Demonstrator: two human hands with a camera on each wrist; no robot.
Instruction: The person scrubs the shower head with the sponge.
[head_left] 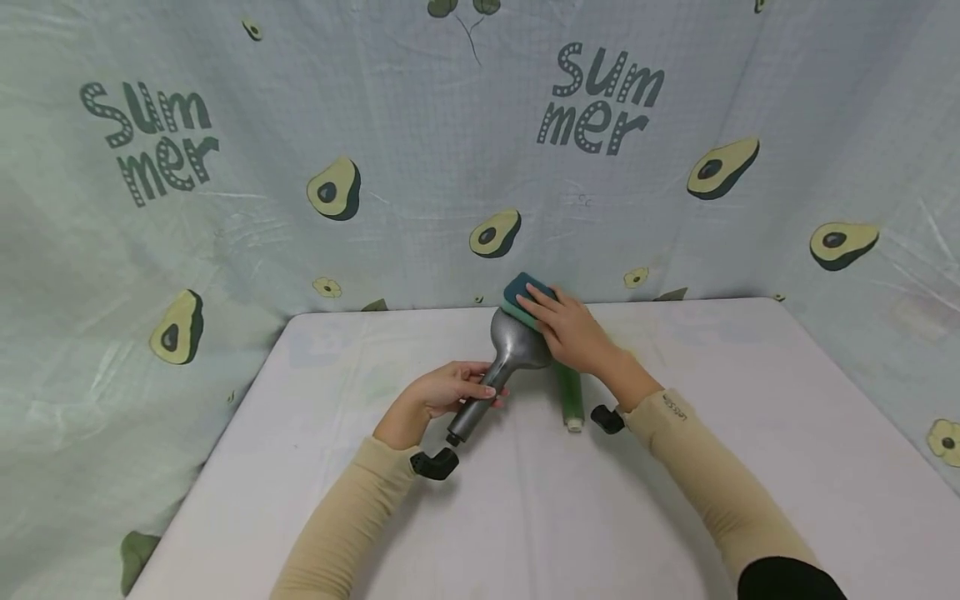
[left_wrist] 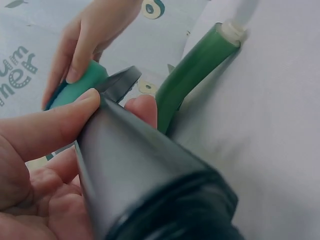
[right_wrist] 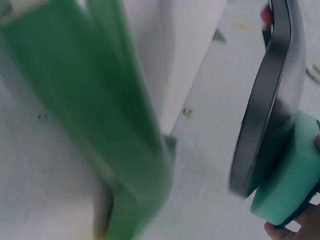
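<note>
My left hand (head_left: pixel 450 388) grips the handle of a grey shower head (head_left: pixel 517 340), thumb on top and fingers underneath. The shower head is raised and tilted, its round head pointing away from me. Against the head's far side my right hand (head_left: pixel 576 335) holds a sponge (head_left: pixel 513 305), teal with a dark blue layer. In the right wrist view the sponge (right_wrist: pixel 290 175) touches the smooth back of the head. Below my right hand lies a green handle (head_left: pixel 570 396) with a white threaded end. Its far part is hidden behind that hand in the head view.
A white-covered table (head_left: pixel 420 533) spreads under both hands. Its back edge meets a hanging sheet (head_left: pixel 420 125) printed with avocados and lettering. Black wrist-camera mounts (head_left: pixel 435 464) sit by each sleeve cuff, the left one close to the shower head's handle end.
</note>
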